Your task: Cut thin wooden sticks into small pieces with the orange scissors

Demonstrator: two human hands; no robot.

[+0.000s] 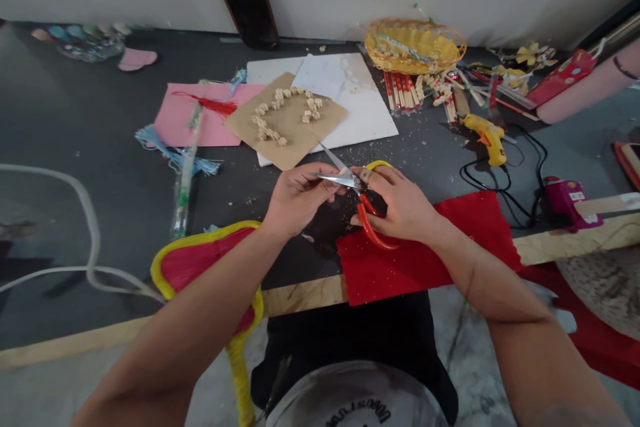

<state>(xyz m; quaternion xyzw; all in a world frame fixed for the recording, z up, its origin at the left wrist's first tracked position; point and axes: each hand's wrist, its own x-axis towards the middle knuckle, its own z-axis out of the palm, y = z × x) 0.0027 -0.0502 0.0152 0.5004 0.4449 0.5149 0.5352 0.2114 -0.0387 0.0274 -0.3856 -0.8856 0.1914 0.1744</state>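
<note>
My right hand [403, 203] grips a pair of scissors [369, 225] with red handles, and the blades stand apart, pointing left. Close against the blades, my left hand [300, 197] is closed in a pinch; a small pale piece seems to show by its fingertips, too small to name. Just beyond lies a brown paper square [295, 137] bearing a curved row of small cream-coloured clusters [265, 110]. A red cloth [425, 247] with pale specks lies under my right hand and forearm. A yellow curved edge [379, 165] shows behind the right fingers.
A white board [373, 107] and pink sheet [210, 127] lie under the paper. Blue tassels [175, 153] and a wrapped stick [185, 187] are left. A yellow basket [415, 47], a corded glue gun [487, 137] and a purple box [570, 200] stand right. A yellow-rimmed red fan [200, 257] sits near my left forearm.
</note>
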